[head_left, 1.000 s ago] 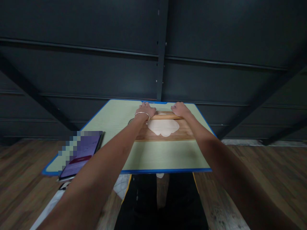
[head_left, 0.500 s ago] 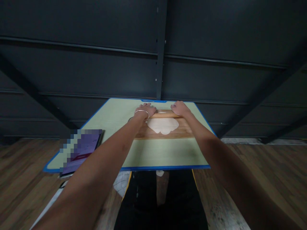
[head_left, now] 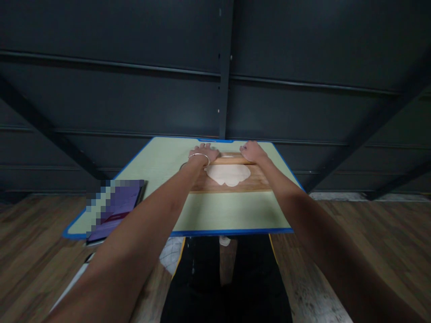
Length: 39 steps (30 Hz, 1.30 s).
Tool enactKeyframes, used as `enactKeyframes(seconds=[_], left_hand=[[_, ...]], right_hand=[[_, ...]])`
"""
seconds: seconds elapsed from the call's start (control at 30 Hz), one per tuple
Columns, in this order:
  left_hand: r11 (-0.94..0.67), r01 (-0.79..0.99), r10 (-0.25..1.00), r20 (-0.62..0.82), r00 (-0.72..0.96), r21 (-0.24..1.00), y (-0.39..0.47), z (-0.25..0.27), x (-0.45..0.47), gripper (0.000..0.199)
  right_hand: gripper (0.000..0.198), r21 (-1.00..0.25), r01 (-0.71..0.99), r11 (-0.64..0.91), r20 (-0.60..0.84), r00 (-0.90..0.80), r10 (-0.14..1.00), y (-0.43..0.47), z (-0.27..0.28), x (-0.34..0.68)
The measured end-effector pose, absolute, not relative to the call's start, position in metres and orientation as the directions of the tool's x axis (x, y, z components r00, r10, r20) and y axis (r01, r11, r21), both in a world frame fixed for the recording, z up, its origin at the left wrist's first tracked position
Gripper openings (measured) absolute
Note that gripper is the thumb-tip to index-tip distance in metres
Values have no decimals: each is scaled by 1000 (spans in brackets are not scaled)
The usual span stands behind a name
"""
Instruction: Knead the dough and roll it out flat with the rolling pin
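Observation:
A wooden rolling pin (head_left: pixel 232 160) lies crosswise over the far part of a flat, pale sheet of dough (head_left: pixel 229 174). The dough has a wavy near edge and rests on a brown wooden board (head_left: pixel 215 189). My left hand (head_left: pixel 204 153), with a bracelet at the wrist, presses on the pin's left end, its fingers reaching over the top. At the right end, my right hand (head_left: pixel 253 151) is closed round the pin. Both hands cover the pin's ends. A thin strip of dough shows beyond the pin.
Under the board is a pale green tabletop (head_left: pixel 229 213) with a blue rim. A purple, partly pixelated flat item (head_left: pixel 123 204) lies at its left edge. A dark panelled wall (head_left: pixel 151 98) rises behind the table. Wood-patterned floor (head_left: pixel 377 233) shows on both sides.
The whole scene sits slightly higher in the picture. Both hands keep their hold on the rolling pin, which shows no clear movement over the dough.

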<state>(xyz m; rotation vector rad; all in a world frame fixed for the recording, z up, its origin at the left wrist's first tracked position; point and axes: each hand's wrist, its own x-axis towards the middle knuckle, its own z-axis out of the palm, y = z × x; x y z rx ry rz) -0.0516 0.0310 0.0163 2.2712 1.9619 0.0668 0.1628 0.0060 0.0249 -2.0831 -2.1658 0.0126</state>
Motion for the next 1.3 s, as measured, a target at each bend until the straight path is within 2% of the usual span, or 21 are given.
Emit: enactKeyframes(seconds=[0.13,0.4,0.6,0.73,1.3], left_hand=[[-57,975,995,-64,72,215,25,21,-50,79],[-57,978,995,-63,71,202,14,26,-50,76],[-112,979,993,-28,118,168,9,25,-50,66],[-160,978,984,-55,169,135,9,25,-49,59],[-99,986,995,12,99,131,-9,27,-49,55]], right_hand=[[47,-127,992,25,102,-12,995,3,24,163],[49,-169,985,-21,106,40,994,-1,23,161],[50,-143,990,-8,99,22,995,-5,23,160],[50,-119,993,-3,103,15,995,-9,24,159],[52,-138,990,-20,126,37,991,-25,23,157]])
